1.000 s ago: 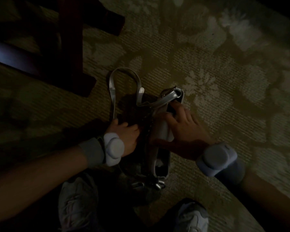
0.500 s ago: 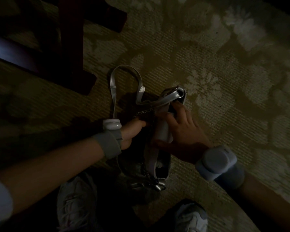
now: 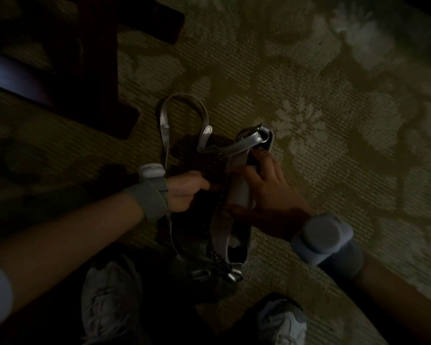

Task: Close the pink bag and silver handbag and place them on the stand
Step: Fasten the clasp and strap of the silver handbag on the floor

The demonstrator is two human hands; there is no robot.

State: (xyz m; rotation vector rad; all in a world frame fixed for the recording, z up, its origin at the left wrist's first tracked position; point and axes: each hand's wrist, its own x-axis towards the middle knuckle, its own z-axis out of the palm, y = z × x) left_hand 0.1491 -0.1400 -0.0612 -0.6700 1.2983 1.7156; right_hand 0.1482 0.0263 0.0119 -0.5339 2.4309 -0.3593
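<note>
The silver handbag [image 3: 237, 241] lies on the carpet between my feet in dim light, its mouth facing up. Its silver strap [image 3: 184, 100] loops away across the floor. My left hand [image 3: 187, 190] reaches into the dark left side of the bag with its fingers curled around the edge. My right hand [image 3: 266, 192] presses on the pale right side of the bag, fingers spread over it near the top clasp [image 3: 255, 134]. A dark chain [image 3: 218, 257] hangs at the near end. The pink bag is not in sight.
Dark wooden furniture legs [image 3: 97, 70] stand at the upper left on the floral-patterned carpet [image 3: 334, 120]. My two pale sneakers [image 3: 110, 302] are at the bottom of the view, close to the bag.
My left hand has turned over and pushed further right into the bag's opening. The right hand has stayed on the bag's pale side.
</note>
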